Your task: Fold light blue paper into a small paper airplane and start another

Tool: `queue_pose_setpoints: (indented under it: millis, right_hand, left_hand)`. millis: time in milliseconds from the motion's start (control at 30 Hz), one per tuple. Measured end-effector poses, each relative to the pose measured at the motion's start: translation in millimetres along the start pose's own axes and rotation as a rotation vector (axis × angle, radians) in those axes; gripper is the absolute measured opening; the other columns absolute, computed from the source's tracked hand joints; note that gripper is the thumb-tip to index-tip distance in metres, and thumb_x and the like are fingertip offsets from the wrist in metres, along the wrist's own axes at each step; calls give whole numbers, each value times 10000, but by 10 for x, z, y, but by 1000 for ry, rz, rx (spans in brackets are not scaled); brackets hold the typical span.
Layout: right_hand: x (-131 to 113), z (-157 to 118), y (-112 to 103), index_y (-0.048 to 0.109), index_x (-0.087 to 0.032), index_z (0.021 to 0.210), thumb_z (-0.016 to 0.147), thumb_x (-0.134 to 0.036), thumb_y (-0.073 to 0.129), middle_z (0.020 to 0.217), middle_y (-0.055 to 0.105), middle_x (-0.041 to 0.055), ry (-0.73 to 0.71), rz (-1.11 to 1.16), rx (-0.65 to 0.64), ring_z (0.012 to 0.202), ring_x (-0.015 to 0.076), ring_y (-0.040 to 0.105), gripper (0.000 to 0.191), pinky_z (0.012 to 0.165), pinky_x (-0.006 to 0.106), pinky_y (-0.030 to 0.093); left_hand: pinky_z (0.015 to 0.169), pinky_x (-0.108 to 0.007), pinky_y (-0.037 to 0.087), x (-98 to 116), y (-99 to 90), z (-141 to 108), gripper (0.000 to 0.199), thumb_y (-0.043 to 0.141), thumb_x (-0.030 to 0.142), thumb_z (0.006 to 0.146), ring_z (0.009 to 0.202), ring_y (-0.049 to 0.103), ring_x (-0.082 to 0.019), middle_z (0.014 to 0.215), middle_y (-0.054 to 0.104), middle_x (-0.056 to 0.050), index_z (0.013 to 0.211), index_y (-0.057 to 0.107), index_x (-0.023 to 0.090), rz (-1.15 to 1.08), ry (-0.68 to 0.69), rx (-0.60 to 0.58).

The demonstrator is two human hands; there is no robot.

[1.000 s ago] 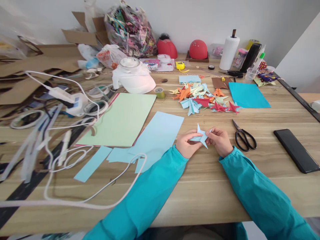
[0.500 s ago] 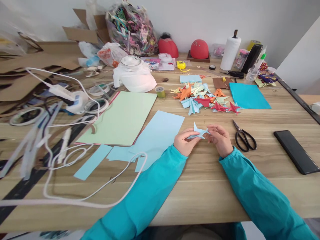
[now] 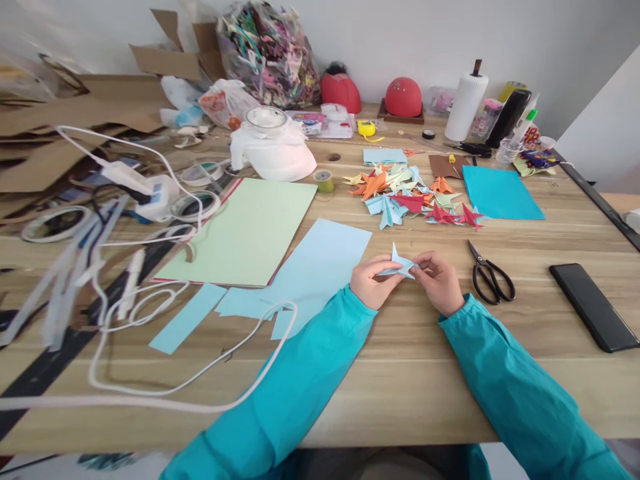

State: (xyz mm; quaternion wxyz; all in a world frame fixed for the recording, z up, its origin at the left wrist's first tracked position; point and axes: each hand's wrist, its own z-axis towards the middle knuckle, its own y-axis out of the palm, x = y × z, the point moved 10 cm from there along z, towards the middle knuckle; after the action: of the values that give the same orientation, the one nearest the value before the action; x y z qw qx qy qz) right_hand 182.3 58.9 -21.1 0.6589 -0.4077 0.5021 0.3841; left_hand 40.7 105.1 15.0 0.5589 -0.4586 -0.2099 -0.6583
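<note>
Between my two hands is a light blue origami crane [image 3: 400,265], with one pointed end sticking upward. My left hand [image 3: 373,281] pinches its left side between thumb and fingers. On the other side, my right hand [image 3: 439,280] grips the right end with its fingertips, which hide that part. Beyond the hands lies a heap of folded paper cranes [image 3: 413,193] in orange, red, blue, yellow and pale green. Black-handled scissors [image 3: 490,273] rest just right of my right hand. A light blue paper sheet [image 3: 325,260] lies flat to the left of my left hand.
Green sheets [image 3: 255,227] and a loose white cable [image 3: 200,393] cover the left side, along with tape rolls [image 3: 55,223]. A black phone [image 3: 593,307] lies at the right. Behind the cranes are turquoise paper [image 3: 503,193] and a spool of thread [image 3: 324,181].
The fingers of my right hand have closed in on the crane's right end, which showed more before. The whole view has shifted slightly.
</note>
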Motion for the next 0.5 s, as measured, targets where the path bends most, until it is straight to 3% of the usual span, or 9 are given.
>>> queue_pose_setpoints:
  millis: [300,500]
  right_hand:
    - [-41,23,44,580,-187,748,743,-323,624,829,593,48,-44,-82,-72,732,157,556,143,552,252,450]
    - [-43,17,65,574,-183,713,742,-378,637,824,586,51,-64,-86,-100,765,168,557,207,614,274,454]
  left_hand:
    - [670,-260,557,-24,-3,28,88,734,209,630,742,666,-176,813,703,-81,695,716,153,-82,-69,4]
    - [647,-268,560,-170,4,25,132,760,260,590,721,670,-183,777,711,-67,654,706,158,-224,-191,46]
